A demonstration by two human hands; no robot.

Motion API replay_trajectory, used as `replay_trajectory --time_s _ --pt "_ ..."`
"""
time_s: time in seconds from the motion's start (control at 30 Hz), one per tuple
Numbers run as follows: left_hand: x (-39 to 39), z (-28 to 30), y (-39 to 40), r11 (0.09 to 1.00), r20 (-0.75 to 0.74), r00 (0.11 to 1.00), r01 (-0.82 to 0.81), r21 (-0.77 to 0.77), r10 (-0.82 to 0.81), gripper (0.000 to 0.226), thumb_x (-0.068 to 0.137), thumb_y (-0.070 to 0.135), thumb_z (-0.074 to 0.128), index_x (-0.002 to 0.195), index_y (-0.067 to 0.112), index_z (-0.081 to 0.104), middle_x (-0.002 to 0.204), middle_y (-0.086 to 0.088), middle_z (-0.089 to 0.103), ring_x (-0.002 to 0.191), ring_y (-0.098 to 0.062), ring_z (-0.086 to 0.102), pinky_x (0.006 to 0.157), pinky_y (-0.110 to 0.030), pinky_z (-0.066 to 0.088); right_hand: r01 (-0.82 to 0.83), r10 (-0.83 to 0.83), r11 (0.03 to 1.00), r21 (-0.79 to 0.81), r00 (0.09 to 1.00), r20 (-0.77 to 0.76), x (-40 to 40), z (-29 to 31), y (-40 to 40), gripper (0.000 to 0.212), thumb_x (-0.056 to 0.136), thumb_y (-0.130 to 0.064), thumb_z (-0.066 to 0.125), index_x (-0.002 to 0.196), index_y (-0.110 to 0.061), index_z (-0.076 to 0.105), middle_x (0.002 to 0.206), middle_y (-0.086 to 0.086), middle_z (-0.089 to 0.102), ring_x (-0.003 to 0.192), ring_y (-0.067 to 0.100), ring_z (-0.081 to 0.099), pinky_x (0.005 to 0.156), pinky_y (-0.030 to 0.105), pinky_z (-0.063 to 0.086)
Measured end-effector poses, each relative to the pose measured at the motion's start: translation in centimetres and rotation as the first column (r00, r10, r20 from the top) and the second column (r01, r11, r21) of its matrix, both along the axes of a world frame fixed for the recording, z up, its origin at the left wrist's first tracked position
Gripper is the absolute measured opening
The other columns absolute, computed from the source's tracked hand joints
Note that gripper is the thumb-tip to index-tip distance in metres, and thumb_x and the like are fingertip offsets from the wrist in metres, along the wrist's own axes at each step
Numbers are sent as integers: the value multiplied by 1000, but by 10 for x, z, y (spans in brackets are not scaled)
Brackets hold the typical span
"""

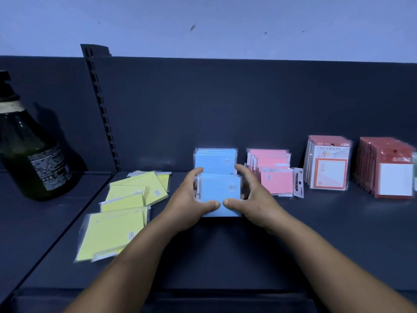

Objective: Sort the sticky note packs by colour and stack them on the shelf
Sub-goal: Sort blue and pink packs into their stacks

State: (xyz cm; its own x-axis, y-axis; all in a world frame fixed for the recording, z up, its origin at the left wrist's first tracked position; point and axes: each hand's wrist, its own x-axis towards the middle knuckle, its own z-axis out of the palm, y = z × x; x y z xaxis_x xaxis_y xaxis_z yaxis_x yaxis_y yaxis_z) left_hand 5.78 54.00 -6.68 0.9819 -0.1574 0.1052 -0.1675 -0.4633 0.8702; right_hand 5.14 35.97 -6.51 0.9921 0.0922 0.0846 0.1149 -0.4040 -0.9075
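A row of blue sticky note packs (220, 190) stands upright at the middle of the dark shelf (225, 245). My left hand (191, 199) grips the front packs from the left, thumb across the front face. From the right, my right hand (250, 197) grips the same packs, its thumb meeting the left one. More blue packs (215, 160) stand behind. Yellow packs (121, 206) lie loose and overlapping to the left. To the right, pink packs (272, 175) stand in a row.
A dark glass bottle (29, 154) stands at the far left beyond a slotted upright (101, 109). Right of the pink packs stand red-edged "University" note packs (328, 166) and red packs with a white square (388, 170). A small white tag (298, 182) leans beside the pink row.
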Motion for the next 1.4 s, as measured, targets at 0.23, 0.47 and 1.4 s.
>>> replay_trajectory --time_s 0.23,0.47,1.4 --pt "-2 -1 5 1000 -3 1000 13 24 -13 68 62 32 77 118 44 40 108 7 64 96 -14 65 86 -42 55 13 15 989 -150 983 183 -2 -1 2 64 72 -15 77 117 -50 49 131 -23 39 112 5 52 98 25 46" --pt "1 -2 8 998 -24 998 51 33 -50 61 63 28 81 112 38 45 104 7 65 93 -11 66 84 -40 56 36 18 972 -234 975 221 -7 6 6 55 69 -13 76 99 -49 48 105 -19 47 93 7 49 79 18 43" --pt "19 12 0 927 -195 962 242 288 -191 44 82 41 67 123 45 50 128 13 57 111 -7 58 101 -28 45 366 -400 840 400 916 2 21 33 -14 28 87 -15 62 112 -16 50 86 -2 63 69 16 59 55 26 40"
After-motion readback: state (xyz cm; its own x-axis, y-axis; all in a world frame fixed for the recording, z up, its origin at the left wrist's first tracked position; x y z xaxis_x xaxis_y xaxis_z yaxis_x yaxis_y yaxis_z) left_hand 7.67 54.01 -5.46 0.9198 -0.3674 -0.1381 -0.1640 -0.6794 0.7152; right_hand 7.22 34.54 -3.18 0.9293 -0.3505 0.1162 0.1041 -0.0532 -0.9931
